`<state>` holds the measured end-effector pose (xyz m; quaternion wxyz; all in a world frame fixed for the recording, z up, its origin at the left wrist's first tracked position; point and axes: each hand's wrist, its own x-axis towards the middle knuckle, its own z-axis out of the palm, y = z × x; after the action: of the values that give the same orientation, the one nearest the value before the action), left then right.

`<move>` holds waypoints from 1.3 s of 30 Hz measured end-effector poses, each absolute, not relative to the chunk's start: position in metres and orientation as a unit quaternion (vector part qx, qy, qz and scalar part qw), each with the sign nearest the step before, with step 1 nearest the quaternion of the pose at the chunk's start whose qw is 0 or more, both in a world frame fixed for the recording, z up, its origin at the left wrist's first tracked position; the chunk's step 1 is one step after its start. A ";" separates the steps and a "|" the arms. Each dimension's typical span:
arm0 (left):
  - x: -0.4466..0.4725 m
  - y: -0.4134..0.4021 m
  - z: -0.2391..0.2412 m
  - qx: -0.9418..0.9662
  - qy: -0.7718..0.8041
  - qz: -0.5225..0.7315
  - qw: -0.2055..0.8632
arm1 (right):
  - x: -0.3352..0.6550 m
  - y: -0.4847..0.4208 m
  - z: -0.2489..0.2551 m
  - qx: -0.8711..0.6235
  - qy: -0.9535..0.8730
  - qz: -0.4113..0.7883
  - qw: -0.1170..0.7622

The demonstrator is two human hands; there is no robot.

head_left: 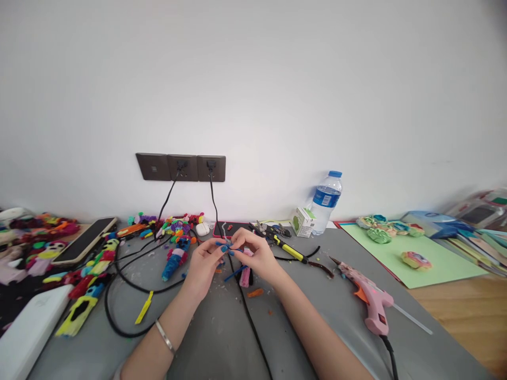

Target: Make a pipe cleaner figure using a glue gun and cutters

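Above the worktop (pixel 222 338), left hand (pixel 206 265) and right hand (pixel 258 258) pinch a blue pipe cleaner (pixel 234 273) together; pink glue gun (pixel 370 301) lies to their right.

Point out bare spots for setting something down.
Bare grey mat: between the right forearm and the pink plastic glue gun, and beside the black cable at the near edge. Crowded: colourful fuzzy figures at left, black pliers behind the right hand.

surface: grey table (pixel 214 340) | on it: pink glue gun (pixel 370 301), black cable (pixel 106 309), green sheet (pixel 435 258), water bottle (pixel 325 203)
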<state>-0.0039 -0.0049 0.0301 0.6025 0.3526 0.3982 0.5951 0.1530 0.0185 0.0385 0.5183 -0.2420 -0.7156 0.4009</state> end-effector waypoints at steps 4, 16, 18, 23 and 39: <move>-0.003 -0.004 0.027 0.302 0.378 0.609 0.629 | 0.152 0.017 0.040 -0.251 -0.731 0.366 0.519; -0.001 -0.008 0.024 0.322 0.413 0.596 0.608 | 0.152 0.019 0.034 -0.334 -0.750 0.315 0.477; -0.001 -0.007 0.024 0.322 0.411 0.597 0.610 | 0.153 0.019 0.032 -0.339 -0.758 0.308 0.464; -0.001 -0.004 0.024 0.328 0.418 0.606 0.592 | 0.154 0.019 0.032 -0.329 -0.771 0.312 0.447; -0.010 0.000 0.021 0.404 0.485 0.552 0.545 | 0.158 0.017 0.037 -0.343 -0.803 0.227 0.431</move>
<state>-0.0101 -0.0003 0.0207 0.5447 0.4040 0.4853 0.5519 0.1579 0.0165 0.0372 0.4310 -0.3434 -0.8028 0.2275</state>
